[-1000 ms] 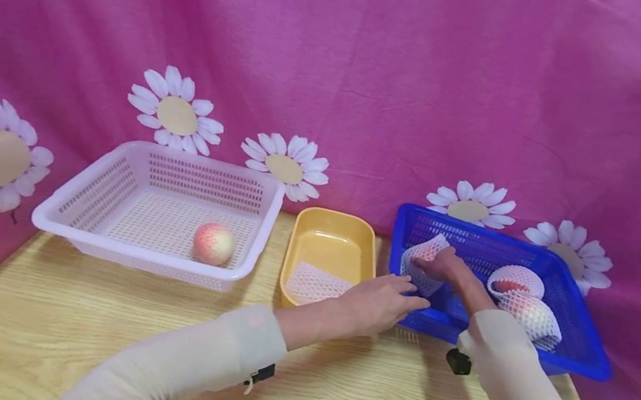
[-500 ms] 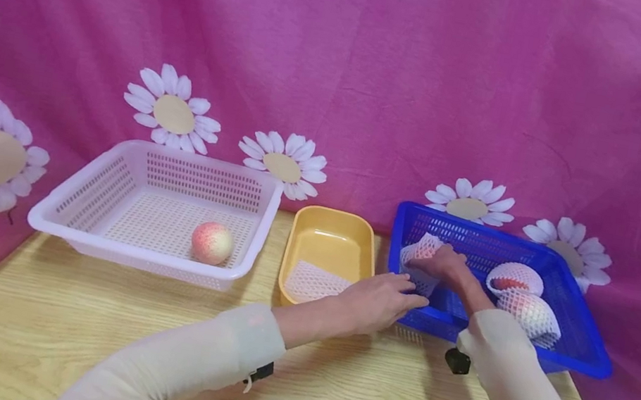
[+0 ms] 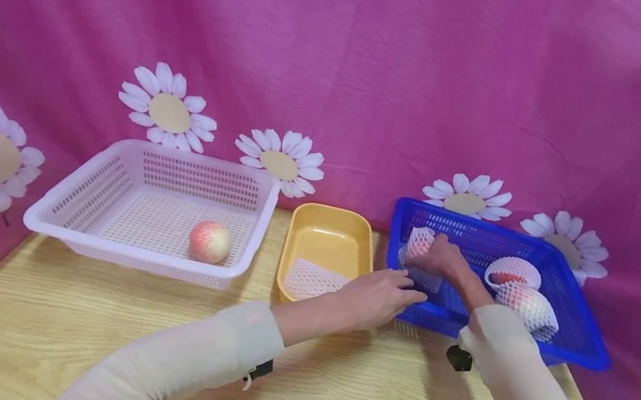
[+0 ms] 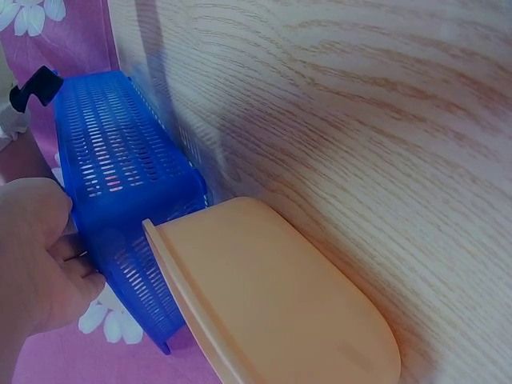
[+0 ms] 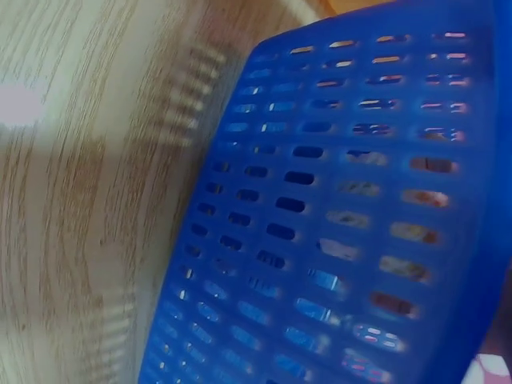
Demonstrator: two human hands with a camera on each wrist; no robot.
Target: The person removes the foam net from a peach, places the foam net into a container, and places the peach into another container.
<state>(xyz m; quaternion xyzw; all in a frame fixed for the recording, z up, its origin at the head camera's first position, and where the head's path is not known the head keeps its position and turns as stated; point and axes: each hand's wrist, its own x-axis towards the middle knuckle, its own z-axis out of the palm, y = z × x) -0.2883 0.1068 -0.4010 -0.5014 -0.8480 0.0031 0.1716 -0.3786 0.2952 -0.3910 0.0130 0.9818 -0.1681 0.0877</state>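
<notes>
My right hand [image 3: 442, 256] reaches into the blue basket [image 3: 582, 339] with curled fingers. At its left side it grips a peach in a white foam net [image 3: 420, 241], and the net's loose lower part hangs below. Over the basket's near left corner lies my left hand [image 3: 376, 299], its thumb and fingers spread apart near that net. In the left wrist view the left hand [image 4: 36, 256] is beside the basket rim, its fingertips partly hidden. The right wrist view shows the basket's slotted wall [image 5: 320, 200], which hides the right hand's fingers.
Two more netted peaches [image 3: 527, 308] lie at the basket's right. A yellow tray [image 3: 335, 220] with a flat foam net [image 3: 309, 280] stands in the middle. A bare peach [image 3: 210, 242] sits in the white basket [image 3: 125, 250] on the left. A pink cloth [image 3: 342, 75] hangs behind.
My right hand has shifted slightly left and up with the netted peach, and the net's top has tipped left. The left hand stays almost where it was.
</notes>
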